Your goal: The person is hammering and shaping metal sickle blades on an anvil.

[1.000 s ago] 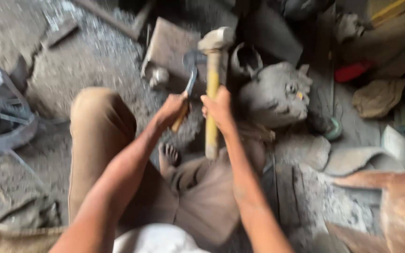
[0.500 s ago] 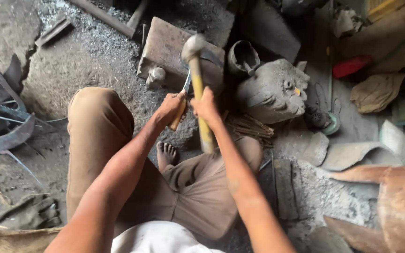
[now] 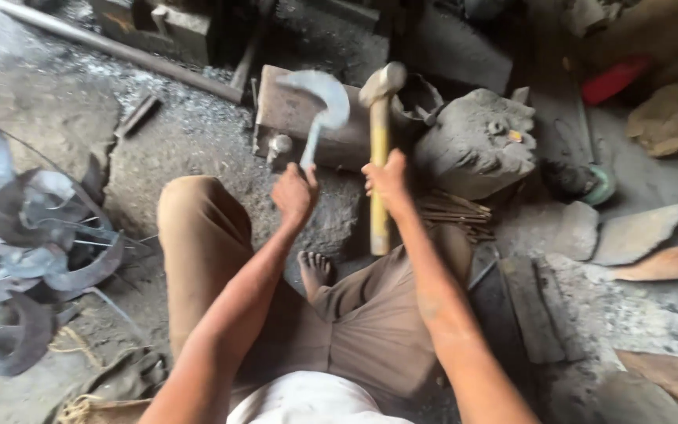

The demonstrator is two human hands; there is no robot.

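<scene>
Head view: the left hand (image 3: 294, 193), fingers wrapped around its tang, holds a curved sickle blade (image 3: 322, 100) flat over the iron block (image 3: 308, 126) on the floor, as an anvil. The right hand (image 3: 387, 180) grips a yellow-handled hammer (image 3: 379, 133), raised (head just beside the blade).

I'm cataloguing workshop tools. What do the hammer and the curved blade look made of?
The yellow-handled hammer in the right hand: handle looks like smooth pale wood, head dull grey metal. The curved sickle-shaped blade in the left hand: matte grey, unpolished, probably steel. Motion blur hides finer detail.
</scene>
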